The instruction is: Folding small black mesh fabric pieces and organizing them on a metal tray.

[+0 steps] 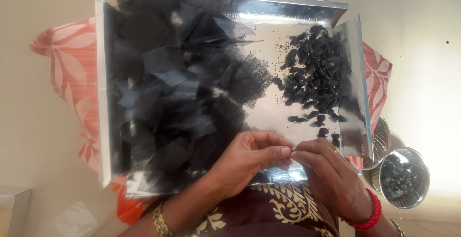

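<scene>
- Your left hand (242, 162) and your right hand (331, 170) meet at the near edge of the shiny silver foil-lined tray (103, 121), fingertips pressed together.
- Both hands are pinched shut on something small and dark between the fingertips; it is too small to tell what it is.
- Your left wrist wears a gold bangle (161, 222); your right wrist wears a red thread band (367, 220).
- The tray lies on a pink cloth with a white leaf pattern (72, 59), which is spread over the pale counter (422, 49).
- A big loose heap of thin black mesh squares (177, 88) fills the left and middle of the tray, overlapping one another; its near edge lies just beside your left hand.
- A heap of small black bundled pieces (317, 73) sits on the right part of the tray, apart from the mesh squares, with bare foil between them.
- A few of those bundled pieces lie scattered near your right hand, and tiny dark grains dot the foil around the heap.
- A round steel bowl holding dark pieces (403, 177) stands on the counter to the right of your right hand, outside the tray.
- A second steel bowl (379, 141) stands just beside it, partly hidden by the tray's raised right edge.
- A pale box corner (12, 206) shows at the lower left.
</scene>
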